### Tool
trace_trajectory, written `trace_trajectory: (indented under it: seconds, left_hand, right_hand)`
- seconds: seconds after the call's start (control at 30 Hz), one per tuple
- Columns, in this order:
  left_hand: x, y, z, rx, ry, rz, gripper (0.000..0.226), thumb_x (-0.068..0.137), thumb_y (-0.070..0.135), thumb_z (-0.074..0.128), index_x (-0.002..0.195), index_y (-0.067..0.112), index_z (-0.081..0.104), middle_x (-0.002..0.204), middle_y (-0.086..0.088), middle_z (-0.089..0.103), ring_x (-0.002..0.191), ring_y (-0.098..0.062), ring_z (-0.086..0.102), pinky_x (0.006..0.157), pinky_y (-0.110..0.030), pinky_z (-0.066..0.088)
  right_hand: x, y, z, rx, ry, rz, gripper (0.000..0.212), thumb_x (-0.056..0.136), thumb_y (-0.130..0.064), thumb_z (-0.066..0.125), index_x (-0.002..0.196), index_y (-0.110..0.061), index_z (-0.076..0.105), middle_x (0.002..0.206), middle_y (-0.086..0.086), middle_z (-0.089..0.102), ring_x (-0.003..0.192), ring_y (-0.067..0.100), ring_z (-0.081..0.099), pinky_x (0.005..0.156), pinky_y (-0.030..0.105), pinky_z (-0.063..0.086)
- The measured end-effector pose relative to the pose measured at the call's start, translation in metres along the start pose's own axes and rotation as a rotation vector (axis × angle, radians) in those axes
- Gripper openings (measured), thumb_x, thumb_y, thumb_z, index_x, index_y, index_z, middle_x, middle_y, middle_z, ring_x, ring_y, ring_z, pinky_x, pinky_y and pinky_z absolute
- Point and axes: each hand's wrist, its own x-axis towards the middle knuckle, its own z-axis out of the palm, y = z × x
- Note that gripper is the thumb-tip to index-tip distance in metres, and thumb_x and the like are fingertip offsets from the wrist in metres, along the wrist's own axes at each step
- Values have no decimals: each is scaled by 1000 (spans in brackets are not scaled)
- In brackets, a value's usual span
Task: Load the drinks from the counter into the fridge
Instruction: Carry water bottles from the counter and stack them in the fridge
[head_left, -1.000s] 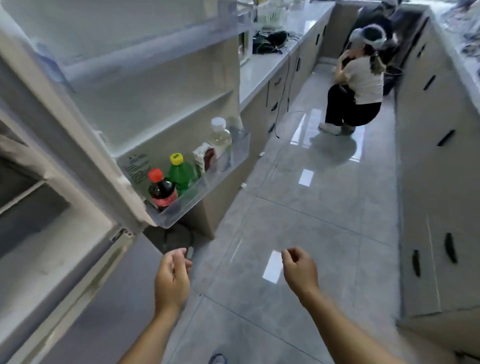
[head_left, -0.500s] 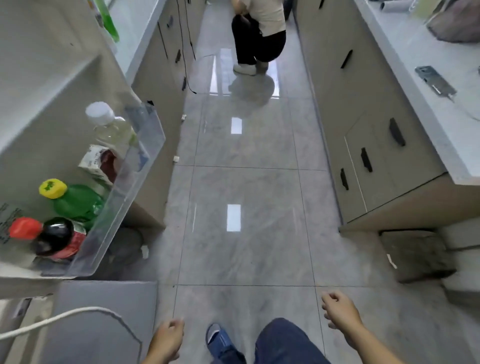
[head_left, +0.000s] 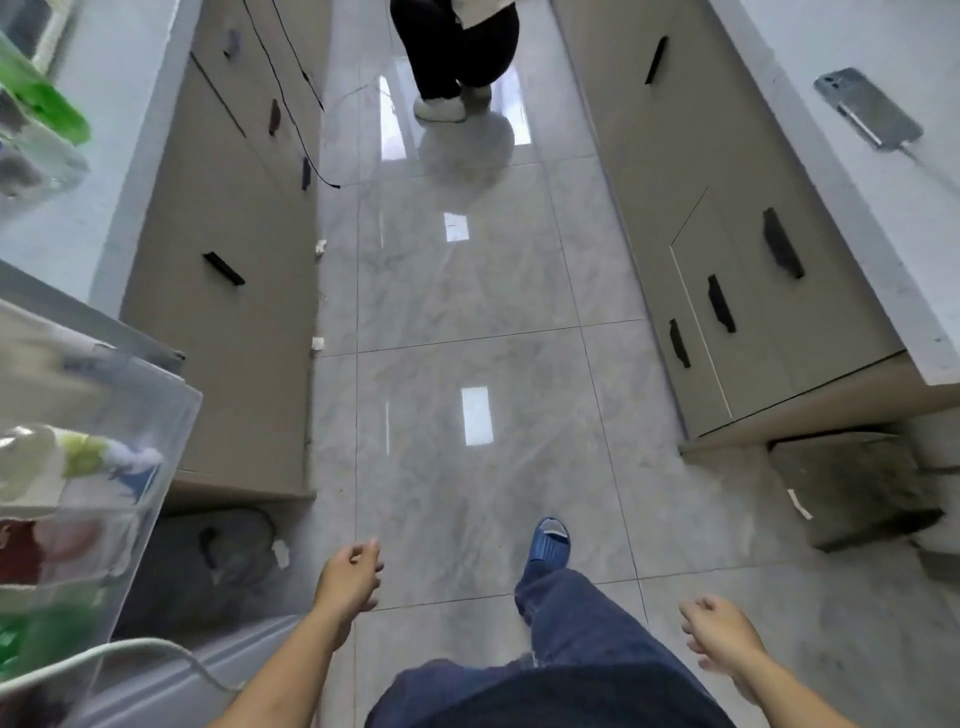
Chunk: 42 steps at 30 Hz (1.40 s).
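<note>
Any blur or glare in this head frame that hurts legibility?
Head view: door bin at left is motion-smeared, its bottles unreadable; bright ceiling-light glare patches on the floor tiles; wide-angle bending at the cabinet edges; both hands reasonably sharp.

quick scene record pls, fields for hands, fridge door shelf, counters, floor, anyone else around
left hand: loosely curled, holds nothing
right hand: loosely curled, holds nothing
fridge door shelf: clear bin at left, blurred drinks inside
right counter: phone lying on it
left counter: green bottle at its edge, blurred
floor: glossy grey tiles, blue slipper stepping forward
other person: only legs visible, far end of aisle
</note>
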Motion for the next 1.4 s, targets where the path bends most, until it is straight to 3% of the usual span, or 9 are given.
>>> trace_trajectory:
  seconds: [0.17, 0.33, 0.53, 0.73, 0.9, 1.07, 1.27, 1.4]
  left_hand:
    - [4, 46, 15, -38, 57, -66, 30, 101, 38, 52, 102, 9, 62, 98, -6, 69, 82, -23, 65, 65, -33, 53]
    - [13, 80, 32, -150, 103, -155, 30, 102, 37, 50, 103, 10, 61, 99, -9, 67, 83, -23, 62, 67, -34, 51]
    - [57, 122, 37, -252, 139, -266, 27, 102, 34, 49, 90, 12, 61, 104, -14, 66, 83, -25, 59, 77, -40, 51]
    - [115, 201, 17, -309, 153, -319, 27, 104, 29, 47, 106, 6, 60, 102, -13, 64, 97, -30, 59, 89, -46, 50]
    - [165, 286, -21, -368, 182, -240, 21, 101, 28, 51, 105, 12, 63, 108, -12, 66, 99, -30, 62, 76, -35, 51]
    - [202, 355, -50, -446, 228, -171, 19, 101, 34, 50, 95, 21, 62, 100, -4, 66, 88, -22, 62, 64, -29, 51]
    - [229, 400, -63, -587, 320, -248, 20, 101, 36, 50, 106, 20, 62, 103, -1, 65, 90, -19, 61, 63, -28, 50]
    - [222, 412, -69, -641, 427, -355, 33, 101, 36, 50, 110, 7, 63, 85, -4, 60, 73, -21, 55, 58, -27, 47]
  right_hand:
    - [38, -118, -32, -88, -32, -161, 19, 96, -27, 53, 88, -11, 61, 86, 14, 68, 72, 26, 59, 63, 31, 49]
    - [61, -239, -32, -96, -103, -296, 19, 97, -26, 54, 90, -10, 62, 79, 8, 64, 64, 21, 54, 59, 30, 44]
    - [86, -381, -14, -210, -173, -407, 16, 97, -25, 53, 92, -12, 62, 81, 6, 64, 61, 18, 53, 54, 28, 41]
    - [94, -515, 2, -290, -150, -457, 15, 95, -28, 55, 93, -16, 62, 87, 6, 67, 67, 20, 58, 61, 31, 47]
    - [94, -603, 25, -418, -197, -505, 15, 95, -29, 57, 94, -15, 63, 84, 6, 66, 66, 19, 57, 60, 30, 46]
    - [105, -683, 47, -543, -231, -521, 12, 98, -27, 56, 92, -18, 60, 89, 9, 67, 71, 23, 57, 62, 32, 46]
    - [138, -786, 84, -747, -292, -540, 17, 98, -29, 56, 96, -13, 62, 87, 11, 66, 68, 22, 55, 59, 30, 46]
    - [142, -869, 116, -825, -354, -569, 19, 96, -22, 58, 95, -4, 63, 72, 7, 59, 59, 22, 48, 52, 26, 37]
